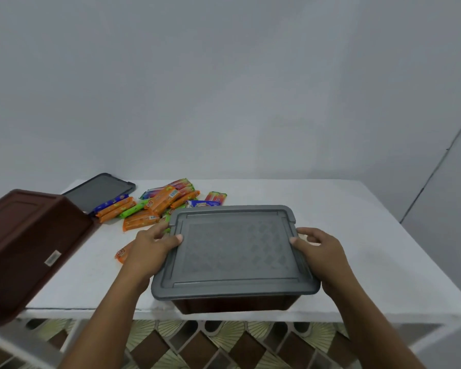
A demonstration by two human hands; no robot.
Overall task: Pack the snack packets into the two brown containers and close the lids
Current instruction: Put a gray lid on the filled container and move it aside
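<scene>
The lidded brown container (234, 304) is held at the near edge of the white table (357, 235). Its grey lid (234, 249) is gripped at both short edges, the left hand (152, 246) and right hand (320, 251) each curled round the rim, thumb on top. Stiff, smooth plastic is judged likely, and light if empty; the rim offers the surest hold. The snack packets (157, 206) lie heaped just behind, unpacked, with one orange packet (123, 253) beside the left hand. A second brown container (30, 243) is tipped at the left, its loose lid (99, 191) behind it.
</scene>
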